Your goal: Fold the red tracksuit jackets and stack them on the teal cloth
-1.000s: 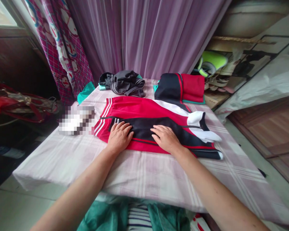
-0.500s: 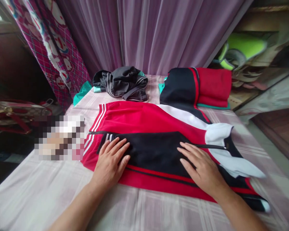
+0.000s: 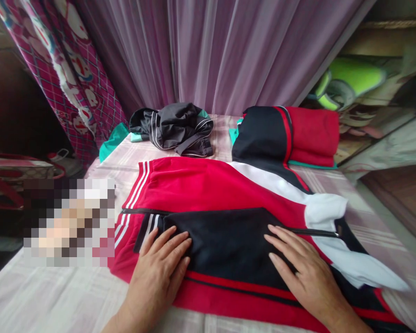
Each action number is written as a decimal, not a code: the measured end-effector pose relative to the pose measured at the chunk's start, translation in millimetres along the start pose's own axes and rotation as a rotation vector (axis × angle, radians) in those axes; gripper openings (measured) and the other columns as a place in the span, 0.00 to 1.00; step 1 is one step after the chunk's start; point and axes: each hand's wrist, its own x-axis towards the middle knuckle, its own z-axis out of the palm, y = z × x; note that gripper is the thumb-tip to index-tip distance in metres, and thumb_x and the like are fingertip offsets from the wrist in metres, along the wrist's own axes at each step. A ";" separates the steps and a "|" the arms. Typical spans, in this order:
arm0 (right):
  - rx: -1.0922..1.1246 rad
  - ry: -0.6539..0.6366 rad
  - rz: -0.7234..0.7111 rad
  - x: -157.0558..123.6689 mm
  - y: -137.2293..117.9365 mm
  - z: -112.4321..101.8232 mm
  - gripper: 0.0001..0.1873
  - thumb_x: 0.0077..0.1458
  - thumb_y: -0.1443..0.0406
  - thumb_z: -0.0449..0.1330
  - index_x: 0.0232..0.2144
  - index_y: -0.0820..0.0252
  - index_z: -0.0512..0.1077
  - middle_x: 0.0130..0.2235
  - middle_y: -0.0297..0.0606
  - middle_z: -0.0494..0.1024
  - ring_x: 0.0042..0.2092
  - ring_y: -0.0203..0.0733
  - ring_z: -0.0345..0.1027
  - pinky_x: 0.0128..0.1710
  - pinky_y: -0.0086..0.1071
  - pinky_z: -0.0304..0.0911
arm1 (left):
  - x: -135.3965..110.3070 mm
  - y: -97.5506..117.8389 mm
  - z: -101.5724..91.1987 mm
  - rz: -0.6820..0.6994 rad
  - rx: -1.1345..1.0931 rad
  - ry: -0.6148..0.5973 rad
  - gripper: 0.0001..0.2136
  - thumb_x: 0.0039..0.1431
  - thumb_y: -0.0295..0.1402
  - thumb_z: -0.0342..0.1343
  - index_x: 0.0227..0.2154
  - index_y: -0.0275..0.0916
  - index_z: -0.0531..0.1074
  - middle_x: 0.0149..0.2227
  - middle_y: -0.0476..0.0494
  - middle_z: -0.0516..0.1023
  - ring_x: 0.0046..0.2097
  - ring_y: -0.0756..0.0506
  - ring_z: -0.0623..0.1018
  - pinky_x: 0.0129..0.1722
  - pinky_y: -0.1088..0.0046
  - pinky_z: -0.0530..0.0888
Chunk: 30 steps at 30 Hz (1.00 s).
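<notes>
A red jacket (image 3: 190, 182) with white and black panels lies spread on the bed, its striped hem towards the left. One black sleeve (image 3: 225, 240) with a white-striped cuff is folded across its body. My left hand (image 3: 159, 263) rests flat on that sleeve near the cuff, fingers stretched out. Further right, my right hand (image 3: 301, 268) lies on the sleeve's other end, fingers spread and palm down. Beside the right hand runs the dark zip (image 3: 314, 232), ending near the white collar (image 3: 327, 212). Neither hand grips the cloth.
A crumpled dark grey garment (image 3: 176, 127) lies at the back of the bed. To its right sits a folded red and black pile (image 3: 314, 138) with green cloth beneath. Purple curtains (image 3: 211, 55) hang behind. A blurred-out patch (image 3: 71, 219) covers something at left.
The view has tilted and come closer, so the jacket appears lower and larger. Both hands stay flat on the black sleeve in nearly the same places.
</notes>
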 end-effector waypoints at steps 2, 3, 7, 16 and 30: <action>-0.008 0.021 0.020 0.3 -1.0 -0.1 0.19 0.63 0.61 0.55 0.55 0.47 0.72 0.56 0.38 0.76 0.56 0.48 0.72 0.53 0.43 0.70 | -0.2 -1.7 -0.4 0.033 0.021 0.028 0.20 0.66 0.36 0.50 0.60 0.52 0.68 0.54 0.51 0.80 0.56 0.39 0.77 0.61 0.51 0.66; -0.013 0.024 0.027 0.6 -2.0 -0.3 0.18 0.63 0.61 0.55 0.54 0.47 0.72 0.56 0.38 0.77 0.56 0.47 0.72 0.53 0.43 0.70 | -0.2 -3.2 -0.7 0.053 0.032 0.039 0.20 0.66 0.36 0.50 0.60 0.51 0.68 0.54 0.51 0.80 0.55 0.40 0.77 0.61 0.53 0.65; -0.041 0.005 0.040 3.6 -6.7 -2.2 0.16 0.63 0.62 0.55 0.52 0.52 0.74 0.55 0.39 0.78 0.56 0.46 0.72 0.54 0.41 0.69 | -0.9 -12.3 -0.4 0.140 0.068 0.061 0.20 0.65 0.35 0.52 0.60 0.47 0.68 0.54 0.51 0.80 0.56 0.43 0.76 0.65 0.60 0.60; -0.030 0.037 0.040 5.8 -8.7 2.5 0.16 0.63 0.64 0.54 0.49 0.57 0.77 0.53 0.43 0.79 0.54 0.47 0.72 0.54 0.44 0.70 | -4.0 -13.0 14.9 0.023 -0.023 0.061 0.15 0.67 0.38 0.50 0.53 0.48 0.74 0.54 0.49 0.80 0.57 0.40 0.75 0.62 0.53 0.63; -0.268 -0.215 0.793 137.1 58.8 -38.9 0.23 0.63 0.58 0.50 0.56 0.55 0.74 0.51 0.48 0.80 0.51 0.51 0.75 0.47 0.38 0.67 | 2.8 -11.9 15.4 -0.009 -0.059 0.076 0.13 0.67 0.37 0.49 0.49 0.47 0.76 0.51 0.47 0.82 0.55 0.39 0.77 0.60 0.48 0.66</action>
